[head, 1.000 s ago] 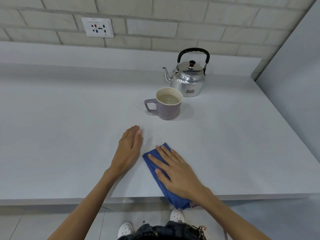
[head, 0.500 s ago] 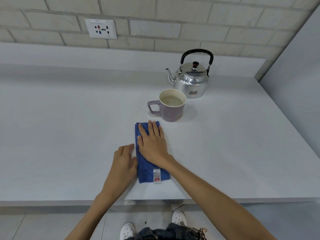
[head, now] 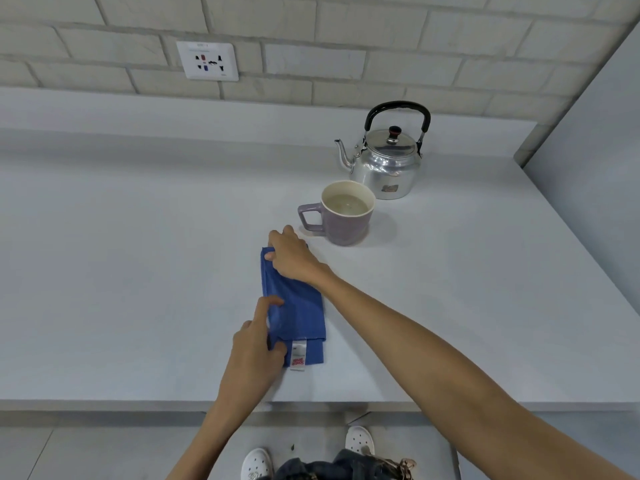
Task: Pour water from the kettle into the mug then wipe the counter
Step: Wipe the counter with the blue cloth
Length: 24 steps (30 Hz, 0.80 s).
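1. On the pale grey counter [head: 138, 271], near the front edge, a folded blue cloth [head: 298, 306] lies lengthwise, running from the edge toward the mug.
2. Right hand [head: 291, 256] sits at the far end of that cloth, fingers curled down and pinching the top corner of the fabric, knuckles up.
3. Left hand [head: 256, 341] is at the near left side of the cloth, forefinger stretched flat along the left edge, thumb tucked against the lower corner, gripping the fabric there.
4. A white care label [head: 298, 356] with red print pokes out at the cloth's near end, just beside the left thumb.
5. Just beyond the right hand stands the purple mug [head: 341, 216], handle pointing left, upright, filled most of the way with liquid. The knuckles are near the handle but not touching it.
6. Behind the mug and slightly to the right, close by, the shiny metal kettle [head: 389, 164] stands upright, lid on, black handle raised, spout pointing left.
7. Up on the brick wall [head: 381, 36] to the left there is a white socket plate [head: 207, 60].
8. Down below the counter edge I can see two white shoes [head: 360, 439] on the floor.
9. Counter surface around the cloth looks dry from where I stand, though small drops would be too fine to tell.
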### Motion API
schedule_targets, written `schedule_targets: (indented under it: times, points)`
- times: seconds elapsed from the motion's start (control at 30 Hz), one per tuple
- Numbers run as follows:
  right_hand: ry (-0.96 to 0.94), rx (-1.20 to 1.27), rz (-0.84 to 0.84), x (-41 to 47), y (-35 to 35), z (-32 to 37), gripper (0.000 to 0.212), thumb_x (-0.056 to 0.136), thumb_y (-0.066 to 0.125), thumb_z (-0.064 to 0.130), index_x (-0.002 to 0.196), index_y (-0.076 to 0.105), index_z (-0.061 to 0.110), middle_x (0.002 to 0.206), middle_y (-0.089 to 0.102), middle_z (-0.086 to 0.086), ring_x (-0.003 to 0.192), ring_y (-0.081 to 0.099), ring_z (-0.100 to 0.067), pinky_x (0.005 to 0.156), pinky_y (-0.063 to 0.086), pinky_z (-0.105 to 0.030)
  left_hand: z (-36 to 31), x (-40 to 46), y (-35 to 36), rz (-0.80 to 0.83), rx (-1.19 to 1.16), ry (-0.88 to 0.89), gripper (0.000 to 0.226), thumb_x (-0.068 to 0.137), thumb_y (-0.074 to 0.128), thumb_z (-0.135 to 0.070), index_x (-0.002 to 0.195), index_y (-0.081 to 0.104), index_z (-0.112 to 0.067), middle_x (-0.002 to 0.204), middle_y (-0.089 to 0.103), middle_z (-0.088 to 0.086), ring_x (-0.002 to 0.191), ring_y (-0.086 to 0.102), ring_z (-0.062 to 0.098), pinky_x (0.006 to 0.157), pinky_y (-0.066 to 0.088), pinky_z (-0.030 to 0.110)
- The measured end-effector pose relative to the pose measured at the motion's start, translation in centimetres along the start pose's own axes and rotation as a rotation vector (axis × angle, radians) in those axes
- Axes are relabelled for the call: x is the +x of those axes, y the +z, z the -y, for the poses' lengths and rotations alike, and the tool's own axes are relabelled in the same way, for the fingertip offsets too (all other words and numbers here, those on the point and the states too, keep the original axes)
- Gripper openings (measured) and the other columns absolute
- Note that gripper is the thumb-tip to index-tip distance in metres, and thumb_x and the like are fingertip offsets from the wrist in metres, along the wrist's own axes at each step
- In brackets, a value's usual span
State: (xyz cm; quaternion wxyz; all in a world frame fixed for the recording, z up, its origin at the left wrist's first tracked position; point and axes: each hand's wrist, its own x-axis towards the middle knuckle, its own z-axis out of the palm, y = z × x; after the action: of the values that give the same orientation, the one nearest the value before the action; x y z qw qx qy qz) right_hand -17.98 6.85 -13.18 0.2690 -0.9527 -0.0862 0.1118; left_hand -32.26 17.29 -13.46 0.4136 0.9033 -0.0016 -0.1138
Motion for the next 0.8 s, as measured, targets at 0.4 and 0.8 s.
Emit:
schedule_targets:
  times: [0.4, 0.8]
  points:
    - [-0.174, 0.263, -0.113, 1.7, 4.4, 5.4, 0.012, 0.092, 0.043, -0.007, 0.1, 0.048, 0.0, 0.113, 0.039, -0.019, 0.099, 0.056, -0.029, 0.079, 0.053, -0.049, 4.1, -0.1, -5.2, -0.104, 0.163, -0.128, 0.033, 0.084, 0.06, 0.0, 0.107, 0.068, -0.022, 0.095, 0.049, 0.01, 0.078, 0.054, 0.021, 0.066, 0.034, 0.016]
    - [-0.266, -0.256, -0.142, -0.1, 7.0, 1.8, 0.058, 0.095, 0.042, 0.014, 0.148, 0.019, 0.012, 0.153, 0.023, -0.014, 0.14, 0.018, -0.028, 0.112, 0.02, -0.039, 3.8, 1.0, -1.6, -0.066, 0.658, 0.045, 0.1, 0.067, -0.037, -0.064, 0.145, -0.013, -0.006, 0.159, -0.008, 0.012, 0.147, -0.008, 0.025, 0.121, 0.006, 0.049]
